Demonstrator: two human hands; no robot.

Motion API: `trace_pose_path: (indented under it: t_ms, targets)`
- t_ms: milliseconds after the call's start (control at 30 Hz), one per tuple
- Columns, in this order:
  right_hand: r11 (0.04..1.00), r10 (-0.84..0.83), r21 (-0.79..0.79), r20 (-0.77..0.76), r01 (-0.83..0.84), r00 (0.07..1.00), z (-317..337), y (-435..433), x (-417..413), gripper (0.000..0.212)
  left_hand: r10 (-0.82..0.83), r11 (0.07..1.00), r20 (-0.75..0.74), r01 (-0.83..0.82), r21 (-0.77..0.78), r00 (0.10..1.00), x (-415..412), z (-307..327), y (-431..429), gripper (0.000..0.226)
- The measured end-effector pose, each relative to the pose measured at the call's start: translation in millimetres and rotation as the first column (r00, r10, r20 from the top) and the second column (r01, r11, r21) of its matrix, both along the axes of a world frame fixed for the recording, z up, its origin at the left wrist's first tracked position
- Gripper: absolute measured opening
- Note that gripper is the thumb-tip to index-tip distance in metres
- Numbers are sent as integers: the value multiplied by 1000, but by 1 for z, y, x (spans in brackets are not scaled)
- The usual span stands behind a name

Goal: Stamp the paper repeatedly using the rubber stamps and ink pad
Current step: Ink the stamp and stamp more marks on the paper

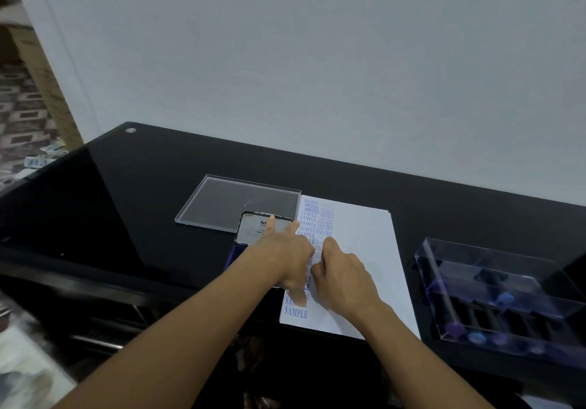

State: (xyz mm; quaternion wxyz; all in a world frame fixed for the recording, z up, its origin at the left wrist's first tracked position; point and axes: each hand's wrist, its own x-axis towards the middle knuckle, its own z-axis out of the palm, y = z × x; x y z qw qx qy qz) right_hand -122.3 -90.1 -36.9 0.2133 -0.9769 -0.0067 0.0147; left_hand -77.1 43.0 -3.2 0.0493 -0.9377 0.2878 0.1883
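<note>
touching paper (364, 250) (left hand (285, 258) spread)

Glossy black table (158, 186), matt white paper (361, 243), clear plastic box (494, 285).

The paper (364, 250) lies on the surface (142, 202), with the ink pad (253, 231) just beside its left edge and a lid (228, 199) behind the pad. A box (475, 256) holding stamps (504, 297) sits right of the paper, apart.

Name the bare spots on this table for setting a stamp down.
Free: the black table left of the clear lid, and the unstamped right half of the paper, beside the stamp box. Crowded: the left hand and right hand meet by the ink pad.
</note>
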Motion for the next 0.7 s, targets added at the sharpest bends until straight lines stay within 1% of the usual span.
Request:
trace_pose_path:
  t_ms: [433, 700]
  targets:
    - [1000, -12, -8, 2, 12, 1000, 0, 1, -2, 15, 12, 1000, -10, -12, -9, 1000, 0, -1, 0, 74]
    - [1000, 0, -16, 15, 0, 1000, 5, 3, -3, 19, 13, 1000, -4, -12, 15, 1000, -2, -1, -1, 73]
